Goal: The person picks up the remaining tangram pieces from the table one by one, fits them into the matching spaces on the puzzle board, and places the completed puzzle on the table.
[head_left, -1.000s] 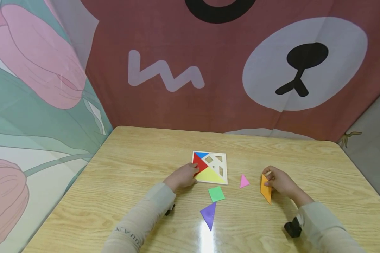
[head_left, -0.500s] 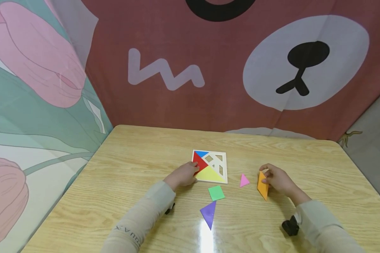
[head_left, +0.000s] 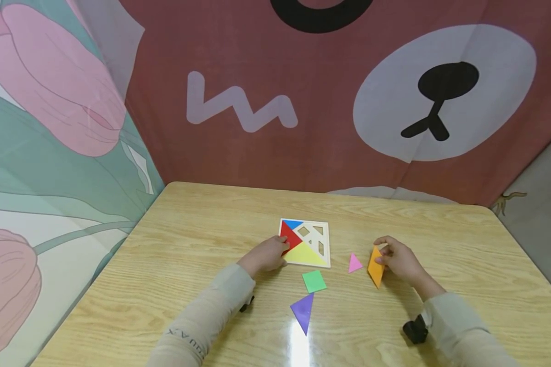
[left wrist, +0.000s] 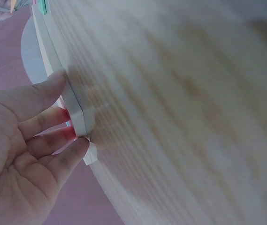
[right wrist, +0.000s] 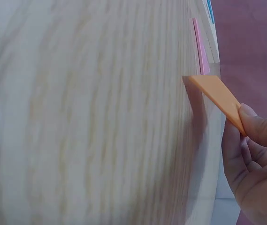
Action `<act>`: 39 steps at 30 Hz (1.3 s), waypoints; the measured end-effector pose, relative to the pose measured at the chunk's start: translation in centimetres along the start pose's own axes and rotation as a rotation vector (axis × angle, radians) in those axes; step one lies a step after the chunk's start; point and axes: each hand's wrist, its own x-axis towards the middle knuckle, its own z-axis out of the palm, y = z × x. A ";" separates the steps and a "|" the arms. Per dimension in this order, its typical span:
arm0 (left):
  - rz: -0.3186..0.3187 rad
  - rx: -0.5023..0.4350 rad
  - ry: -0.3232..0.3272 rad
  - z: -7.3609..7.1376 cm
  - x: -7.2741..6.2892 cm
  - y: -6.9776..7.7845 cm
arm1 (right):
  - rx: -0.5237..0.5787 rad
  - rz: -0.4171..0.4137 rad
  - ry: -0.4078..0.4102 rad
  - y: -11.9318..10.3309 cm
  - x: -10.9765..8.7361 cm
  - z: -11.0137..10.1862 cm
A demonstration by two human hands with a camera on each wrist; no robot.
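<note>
A white tangram board point(head_left: 328, 251) lies on the table with a blue triangle point(head_left: 292, 224), red triangle point(head_left: 290, 238) and yellow triangle point(head_left: 305, 254) set in it. My left hand point(head_left: 267, 254) holds the board's near left corner. In the left wrist view, its thumb point(left wrist: 53, 86) and little finger meet the board's side edges, while other fingers press on the red triangle. Off to the right, my right hand point(head_left: 400, 264) pinches an orange parallelogram point(head_left: 374, 268) between thumb and fingers. That piece is tilted up steeply, close over the table; its lower tip points toward me.
Between the board and my right hand lies a pink triangle point(head_left: 354, 263). A green square point(head_left: 314, 281) lies just in front of the board, with a purple triangle point(head_left: 304, 312) nearer me. Behind the wooden table point(head_left: 202, 214) hangs a printed cloth point(head_left: 239, 163).
My right hand has moved left with the orange parallelogram, nearer to the pink triangle, and the piece has turned slightly. The left hand and the board stay in place.
</note>
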 end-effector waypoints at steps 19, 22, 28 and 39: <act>0.005 0.020 0.007 0.3 0.2 -0.1 | 0.071 0.019 0.004 -0.8 0.7 1.2; 0.002 0.018 0.007 0.3 0.2 -0.1 | 0.095 0.022 0.005 -0.9 0.8 1.3; -0.012 0.013 -0.006 0.4 0.1 0.0 | 0.130 0.023 -0.006 -1.1 1.0 1.6; 0.007 0.021 0.013 0.4 0.2 -0.1 | 0.128 0.002 -0.001 -1.4 1.5 2.2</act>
